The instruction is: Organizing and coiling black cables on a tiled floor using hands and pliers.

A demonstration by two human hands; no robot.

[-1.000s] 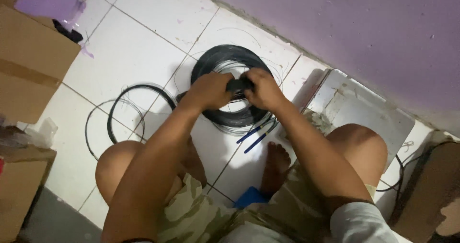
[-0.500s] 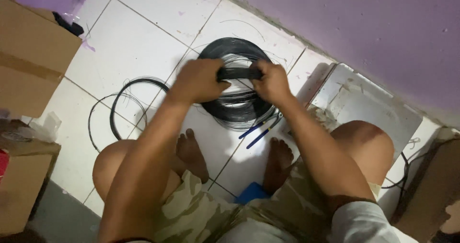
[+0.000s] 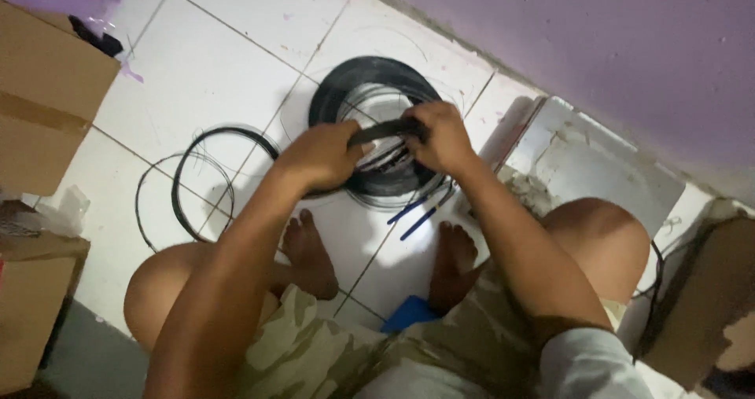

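I sit low over a white tiled floor with both arms stretched forward. My left hand [image 3: 318, 155] and my right hand [image 3: 439, 137] each grip one end of a short bundle of black wire [image 3: 385, 130], held level just above a big round coil of black wire [image 3: 376, 92] lying on the floor. A tool with blue handles [image 3: 415, 214] lies on the tiles beneath my right wrist, near my bare right foot.
A smaller loose loop of black wire [image 3: 193, 183] lies left of my knee. Cardboard boxes [image 3: 47, 92] stand at the left, another box [image 3: 708, 305] at the right. A white board [image 3: 590, 163] leans by the purple wall [image 3: 629, 45].
Both hands have moved slightly farther apart along the black bundle, which now stretches flatter between them. The view has shifted a little; the coil stays on the floor.
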